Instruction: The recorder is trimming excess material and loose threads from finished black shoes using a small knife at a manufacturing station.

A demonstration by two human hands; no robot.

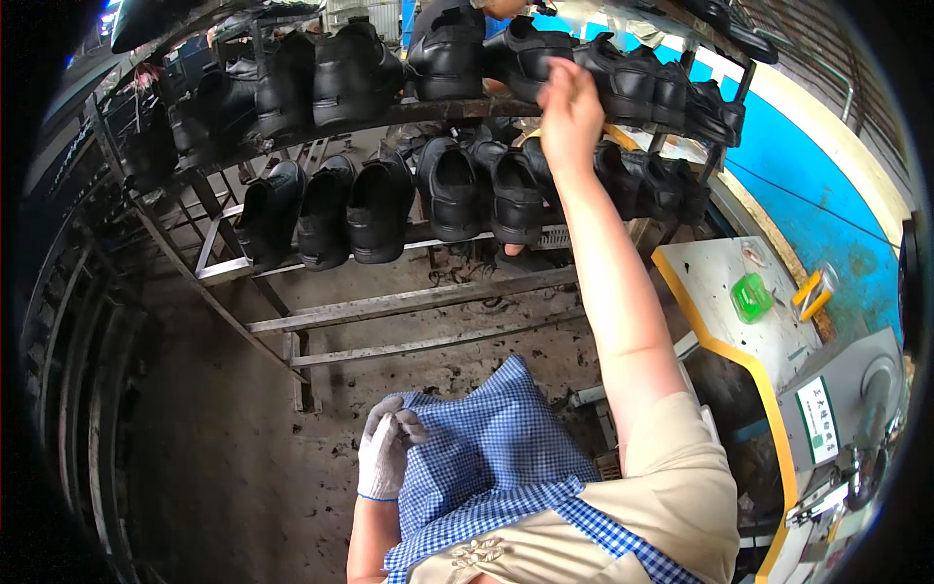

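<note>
My right hand is bare and raised to the upper shelf, its fingers stretched out beside a black shoe. The hand overlaps the shoe's edge in view; whether it touches is unclear. My left hand, in a white glove with grey fingertips, hangs low next to my blue checked apron. Its fingers are curled in, and nothing shows between them. More black shoes line the upper shelf, among them one shoe left of my right hand. Below, another row includes a black shoe with its heel toward me.
The metal rack spans the front, with bare lower bars. At right stands a yellow-edged worktable with a green container, a yellow-handled tool and a grey machine. Another person is partly visible behind the rack.
</note>
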